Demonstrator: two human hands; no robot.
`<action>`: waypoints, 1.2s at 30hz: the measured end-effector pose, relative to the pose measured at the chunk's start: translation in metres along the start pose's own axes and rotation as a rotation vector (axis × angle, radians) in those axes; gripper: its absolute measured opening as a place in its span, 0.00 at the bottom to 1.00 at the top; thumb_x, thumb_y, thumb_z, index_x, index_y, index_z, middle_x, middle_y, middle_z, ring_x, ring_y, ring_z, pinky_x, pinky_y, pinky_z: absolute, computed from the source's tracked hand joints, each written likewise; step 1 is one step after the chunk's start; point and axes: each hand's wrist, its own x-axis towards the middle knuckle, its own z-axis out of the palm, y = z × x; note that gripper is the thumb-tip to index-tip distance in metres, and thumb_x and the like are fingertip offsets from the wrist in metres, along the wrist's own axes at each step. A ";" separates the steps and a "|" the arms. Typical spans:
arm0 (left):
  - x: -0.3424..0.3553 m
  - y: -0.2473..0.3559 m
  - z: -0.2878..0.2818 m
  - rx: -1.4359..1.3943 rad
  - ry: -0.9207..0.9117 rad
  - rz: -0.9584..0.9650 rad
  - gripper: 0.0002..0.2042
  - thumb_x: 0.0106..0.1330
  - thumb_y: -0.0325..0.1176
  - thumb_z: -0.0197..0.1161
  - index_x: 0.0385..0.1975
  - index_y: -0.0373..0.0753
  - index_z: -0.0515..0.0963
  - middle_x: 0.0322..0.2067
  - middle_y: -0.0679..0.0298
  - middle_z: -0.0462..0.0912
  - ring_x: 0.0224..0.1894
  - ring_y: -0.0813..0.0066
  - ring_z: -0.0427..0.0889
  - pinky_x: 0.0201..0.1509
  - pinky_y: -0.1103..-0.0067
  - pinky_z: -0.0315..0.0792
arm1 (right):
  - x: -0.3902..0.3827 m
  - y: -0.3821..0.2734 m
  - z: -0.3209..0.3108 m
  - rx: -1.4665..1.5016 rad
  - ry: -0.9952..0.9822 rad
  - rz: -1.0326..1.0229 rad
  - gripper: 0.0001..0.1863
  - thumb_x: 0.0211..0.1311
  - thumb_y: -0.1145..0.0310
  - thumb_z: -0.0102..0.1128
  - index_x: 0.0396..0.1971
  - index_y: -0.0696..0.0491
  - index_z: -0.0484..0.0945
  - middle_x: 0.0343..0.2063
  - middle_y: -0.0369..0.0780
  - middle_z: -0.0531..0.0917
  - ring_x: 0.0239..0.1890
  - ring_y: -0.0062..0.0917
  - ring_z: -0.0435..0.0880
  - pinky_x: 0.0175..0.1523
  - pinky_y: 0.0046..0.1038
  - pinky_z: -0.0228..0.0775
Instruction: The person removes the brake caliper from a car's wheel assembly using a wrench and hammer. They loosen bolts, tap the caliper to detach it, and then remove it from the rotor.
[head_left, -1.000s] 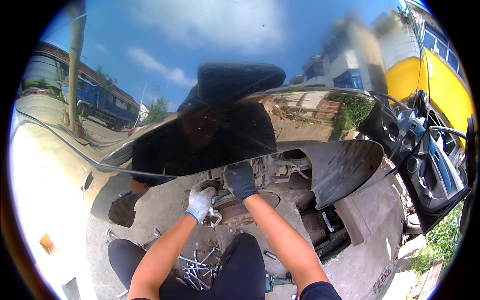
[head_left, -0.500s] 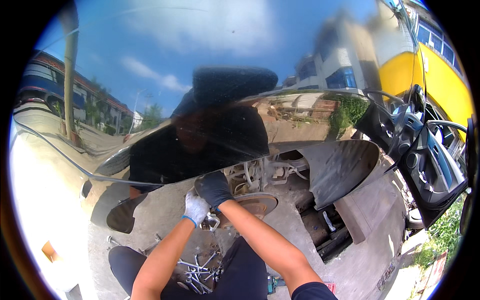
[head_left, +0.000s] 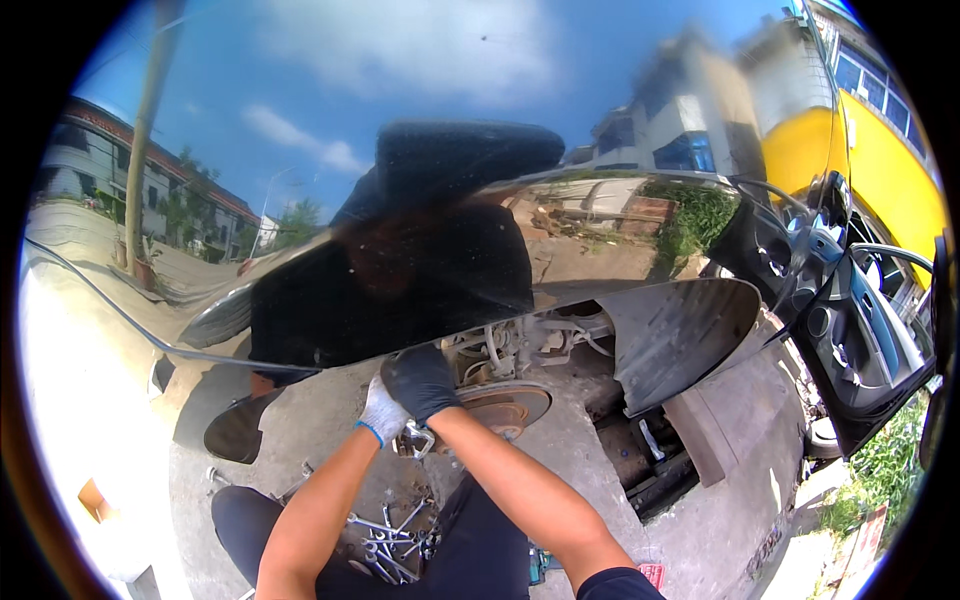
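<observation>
black-gloved right hand [head_left: 420,382] shifted toward 9 o'clock, now beside white-gloved left hand [head_left: 381,408]; whether either spreads or pinches, cannot tell. brake disc [head_left: 508,404] at 3 o'clock.

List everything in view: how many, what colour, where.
Ground: 1, grey, underneath
Car: 1, dark, upper middle
Door: 1 or more, black, far right
Disc: 1, rusty brown, centre
Metal part: 1, silver, left of disc
Suspension parts: several, grey, beyond disc
Curved panel: 1, grey, right of disc
Pit: 1, dark, below curved panel
Slab: 1, greyish, beside pit
Wrenches: several, silver, lower middle
Tool: 1, teal, bottom, partly hidden
Plants: several, green, lower right
Wall: 1, yellow, upper right
Legs: 2, dark, bottom
Arms: 2, bare, bottom
Left grip: 1, white-gloved, left of disc
Right grip: 1, dark-gloved, against left grip
</observation>
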 end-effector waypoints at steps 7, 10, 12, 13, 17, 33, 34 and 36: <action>-0.007 0.002 0.012 -0.237 0.212 -0.125 0.10 0.74 0.32 0.62 0.48 0.37 0.86 0.44 0.62 0.92 0.52 0.65 0.89 0.60 0.65 0.82 | 0.004 0.003 0.017 0.037 0.053 -0.107 0.18 0.71 0.61 0.58 0.49 0.60 0.84 0.45 0.60 0.89 0.49 0.58 0.88 0.58 0.51 0.80; -0.004 0.084 0.007 -0.555 0.072 -0.554 0.11 0.68 0.25 0.62 0.45 0.34 0.88 0.40 0.59 0.92 0.48 0.72 0.88 0.58 0.73 0.81 | 0.013 0.061 0.007 0.027 0.169 -0.051 0.18 0.72 0.58 0.60 0.47 0.59 0.85 0.43 0.60 0.89 0.49 0.59 0.88 0.57 0.52 0.79; -0.002 0.079 -0.005 -0.332 0.044 -0.480 0.14 0.67 0.21 0.59 0.49 0.31 0.88 0.42 0.58 0.92 0.46 0.74 0.87 0.55 0.77 0.80 | 0.018 0.069 -0.005 0.297 0.232 0.023 0.18 0.74 0.57 0.61 0.45 0.59 0.85 0.41 0.59 0.89 0.46 0.57 0.88 0.55 0.51 0.80; -0.003 0.076 -0.010 -0.224 0.032 -0.447 0.16 0.67 0.19 0.57 0.51 0.29 0.88 0.43 0.58 0.92 0.45 0.75 0.87 0.53 0.78 0.80 | 0.015 0.066 -0.020 0.575 0.264 0.092 0.19 0.74 0.56 0.62 0.44 0.59 0.84 0.39 0.59 0.89 0.44 0.56 0.88 0.54 0.50 0.80; -0.001 0.088 -0.010 -0.200 -0.001 -0.434 0.16 0.66 0.18 0.55 0.47 0.27 0.88 0.40 0.59 0.91 0.43 0.74 0.86 0.53 0.77 0.80 | 0.013 0.074 -0.032 0.665 0.413 0.172 0.18 0.77 0.58 0.61 0.45 0.60 0.82 0.38 0.60 0.88 0.40 0.56 0.88 0.51 0.50 0.81; 0.007 0.071 0.000 -0.285 -0.038 -0.468 0.12 0.72 0.26 0.63 0.50 0.32 0.88 0.43 0.59 0.92 0.50 0.71 0.88 0.59 0.72 0.80 | -0.005 -0.048 0.009 -0.062 -0.176 -0.157 0.15 0.70 0.66 0.57 0.49 0.59 0.82 0.40 0.56 0.88 0.49 0.53 0.89 0.56 0.50 0.81; 0.007 0.069 -0.002 -0.274 -0.038 -0.466 0.12 0.72 0.26 0.63 0.50 0.32 0.88 0.44 0.59 0.92 0.50 0.71 0.88 0.59 0.72 0.80 | -0.004 -0.045 0.005 -0.066 -0.190 -0.175 0.15 0.69 0.67 0.57 0.49 0.59 0.82 0.41 0.56 0.88 0.49 0.53 0.89 0.56 0.49 0.81; 0.007 0.063 -0.004 -0.243 -0.044 -0.452 0.12 0.72 0.26 0.62 0.50 0.32 0.87 0.44 0.59 0.92 0.50 0.71 0.87 0.60 0.72 0.80 | -0.003 -0.042 0.008 -0.084 -0.167 -0.200 0.15 0.67 0.67 0.58 0.48 0.59 0.82 0.41 0.55 0.88 0.48 0.54 0.89 0.56 0.48 0.82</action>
